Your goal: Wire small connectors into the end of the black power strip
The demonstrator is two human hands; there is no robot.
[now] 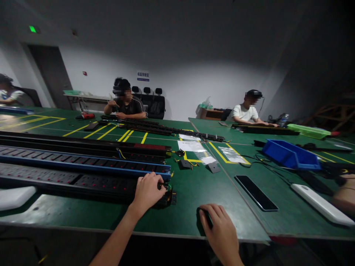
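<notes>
My left hand (pixel 149 190) rests on the right end of the nearest black socket strip (pixel 102 184), its fingers bent round something small and dark at the strip's end that I cannot make out. Near the table's front edge, my right hand (pixel 219 225) is curled over a dark object, mostly hidden under the palm and fingers. Behind the nearest strip lies a blue-edged strip (pixel 83 161), with a further black strip (pixel 83 144) beyond it. Small black end pieces with yellow-green wires, one of them a square cap (pixel 185 164), lie past the strips' right ends.
A phone (pixel 256 193), a white power bank (pixel 321 204) and a blue bin (pixel 290 155) stand to the right. Another person's arm (pixel 345 194) is at the right edge. Papers (pixel 191 146) lie mid-table. Several people sit across and at the left.
</notes>
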